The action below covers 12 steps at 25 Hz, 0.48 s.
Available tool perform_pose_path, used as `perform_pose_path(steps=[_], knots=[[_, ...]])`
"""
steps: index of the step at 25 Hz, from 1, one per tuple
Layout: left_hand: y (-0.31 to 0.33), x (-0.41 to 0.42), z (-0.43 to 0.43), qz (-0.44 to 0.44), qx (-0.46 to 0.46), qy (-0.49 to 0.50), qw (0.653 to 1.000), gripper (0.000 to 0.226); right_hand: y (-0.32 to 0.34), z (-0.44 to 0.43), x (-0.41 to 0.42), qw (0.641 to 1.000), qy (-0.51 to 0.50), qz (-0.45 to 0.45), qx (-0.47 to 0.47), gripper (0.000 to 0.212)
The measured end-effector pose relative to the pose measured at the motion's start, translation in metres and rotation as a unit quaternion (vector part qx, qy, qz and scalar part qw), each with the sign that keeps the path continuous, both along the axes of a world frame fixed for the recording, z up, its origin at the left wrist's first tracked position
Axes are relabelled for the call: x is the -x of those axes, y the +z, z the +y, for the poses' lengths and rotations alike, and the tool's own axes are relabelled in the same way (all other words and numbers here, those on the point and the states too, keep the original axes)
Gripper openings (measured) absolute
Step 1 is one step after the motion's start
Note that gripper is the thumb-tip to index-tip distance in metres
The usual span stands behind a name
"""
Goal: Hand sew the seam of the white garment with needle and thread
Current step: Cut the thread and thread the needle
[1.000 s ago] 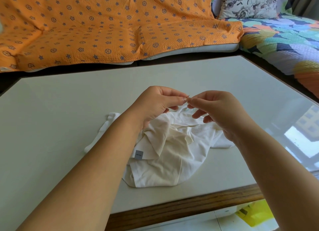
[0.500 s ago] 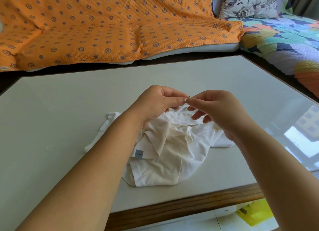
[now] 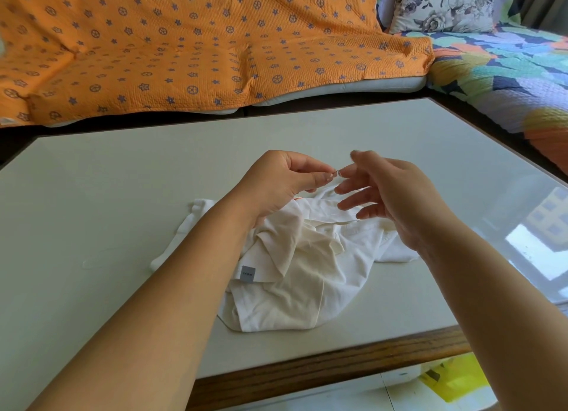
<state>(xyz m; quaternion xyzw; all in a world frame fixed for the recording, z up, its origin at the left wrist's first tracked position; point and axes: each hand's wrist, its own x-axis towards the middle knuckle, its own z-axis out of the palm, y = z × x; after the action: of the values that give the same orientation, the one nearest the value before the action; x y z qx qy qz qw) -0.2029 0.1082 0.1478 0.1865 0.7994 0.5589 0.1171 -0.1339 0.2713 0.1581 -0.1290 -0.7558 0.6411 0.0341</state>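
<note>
Pale tabletop point(image 3: 123, 195) is carrying the limp white garment point(image 3: 292, 287), likely best gripped near its seam; left hand point(image 3: 282, 183) is pinching the needle point(image 3: 336, 173), right hand point(image 3: 390, 192) hovering spread open

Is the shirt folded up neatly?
No, the shirt lies crumpled in a loose heap on the table.

Standing beside them, I see the left forearm point(image 3: 172, 293) and right forearm point(image 3: 498, 287) bare along all their visible length. The left hand point(image 3: 281, 184) and right hand point(image 3: 396, 195) are bare too, the right one's fingertips slightly blurred.
</note>
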Motion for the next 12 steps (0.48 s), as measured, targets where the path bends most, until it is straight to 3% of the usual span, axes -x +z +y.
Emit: perform_pose_path(steps=[3,12], knots=[[0.0012,-0.0017,0.0005,0.004,0.002,-0.006,1.000,0.009,-0.0001,-0.0010,-0.0002,0.999,-0.006,-0.027,-0.021,0.043],[0.0044,-0.0064,0.0016,0.018,0.006,-0.030,0.999,0.010,-0.0046,-0.0032,0.0018,0.999,-0.038,-0.001,-0.033,0.017]])
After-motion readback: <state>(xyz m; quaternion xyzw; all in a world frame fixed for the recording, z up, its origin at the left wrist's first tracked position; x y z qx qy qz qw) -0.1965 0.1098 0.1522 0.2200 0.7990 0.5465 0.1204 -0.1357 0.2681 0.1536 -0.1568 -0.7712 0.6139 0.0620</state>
